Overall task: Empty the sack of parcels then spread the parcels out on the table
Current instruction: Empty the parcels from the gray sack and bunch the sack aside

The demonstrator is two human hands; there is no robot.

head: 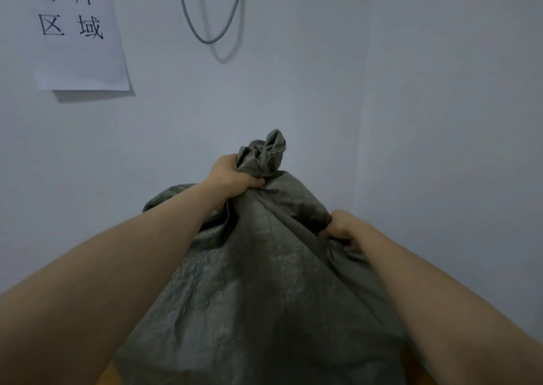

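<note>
A large grey-green woven sack (258, 282) hangs in front of me, held up high against the wall. My left hand (232, 176) is clenched around a bunched corner of the sack at its top. Lower and to the right, my right hand (343, 227) grips a fold of the fabric on the sack's other side. The sack bulges and drapes down out of the frame. No parcels are visible; whatever is inside or below is hidden by the fabric.
A white wall (411, 105) fills the background, with a corner line on the right. A paper sign (76, 32) with printed characters hangs at the upper left. A grey cable loop (211, 11) dangles from above. A strip of wooden surface (105, 376) shows at the bottom.
</note>
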